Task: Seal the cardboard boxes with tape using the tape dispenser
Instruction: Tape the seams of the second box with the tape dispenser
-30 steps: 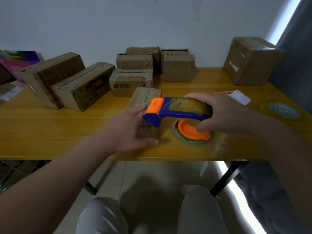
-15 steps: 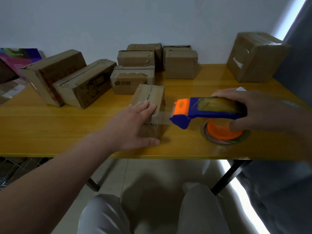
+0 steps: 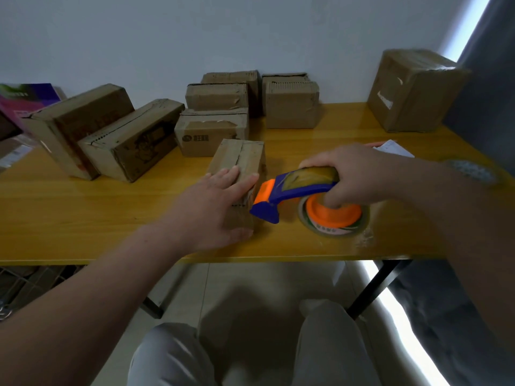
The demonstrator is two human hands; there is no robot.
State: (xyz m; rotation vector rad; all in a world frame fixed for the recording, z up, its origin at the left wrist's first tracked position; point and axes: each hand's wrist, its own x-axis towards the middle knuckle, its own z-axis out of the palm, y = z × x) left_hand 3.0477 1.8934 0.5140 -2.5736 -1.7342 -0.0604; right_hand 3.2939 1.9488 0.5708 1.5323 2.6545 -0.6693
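The desk (image 3: 83,218) is glossy yellow wood on black legs (image 3: 373,288) (scuffed near the front right corner). Plain pale wall (image 3: 195,32) behind its far edge, light tiled floor (image 3: 250,285) underneath, dark curtain (image 3: 490,79) past the right edge, daylight (image 3: 465,29) leaking beside it.

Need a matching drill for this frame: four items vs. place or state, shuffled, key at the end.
1. left hand
2. right hand
3. tape dispenser
4. biggest box

A. stands at the far right of the table
B. blue and orange, nose at the right side of the small box
C. lies flat on the small box
D. grips the tape dispenser

Pairs: 1-C, 2-D, 3-B, 4-A
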